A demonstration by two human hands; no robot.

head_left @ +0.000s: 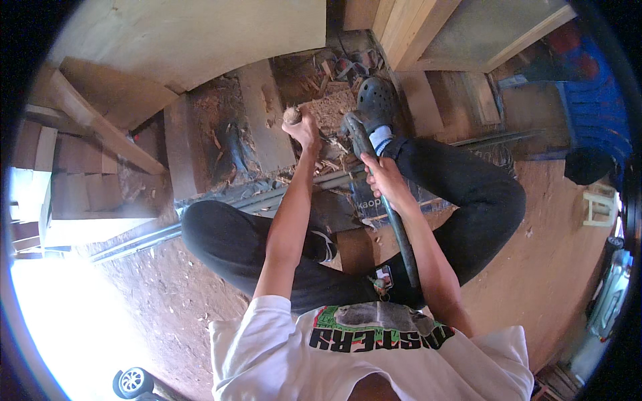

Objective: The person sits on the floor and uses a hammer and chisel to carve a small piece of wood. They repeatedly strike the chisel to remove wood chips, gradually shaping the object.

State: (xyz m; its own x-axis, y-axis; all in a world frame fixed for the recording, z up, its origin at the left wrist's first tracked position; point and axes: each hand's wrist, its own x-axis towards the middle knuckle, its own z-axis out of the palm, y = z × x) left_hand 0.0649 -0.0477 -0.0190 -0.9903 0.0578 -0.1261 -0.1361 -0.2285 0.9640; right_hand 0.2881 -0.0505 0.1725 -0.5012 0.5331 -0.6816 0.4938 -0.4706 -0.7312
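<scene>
My left hand (303, 127) is closed round an upright tool handle (291, 114) with a pale, worn round top, above a rough wood piece (326, 112) strewn with chips and splinters; the tool's lower end is hidden. My right hand (382, 175) grips a long dark bar (402, 239) with a curved upper end, which slants from my lap to near my shoe (374, 97), a dark perforated clog. The bar's curved end is to the right of my left hand, apart from it.
Wooden boards (107, 127) lie at left, plywood (200, 33) above and a framed panel (461, 33) at upper right. Long pipes (134, 240) run under my legs. At right are a person in blue (588, 100), a pale stool (598, 208) and a car (608, 294).
</scene>
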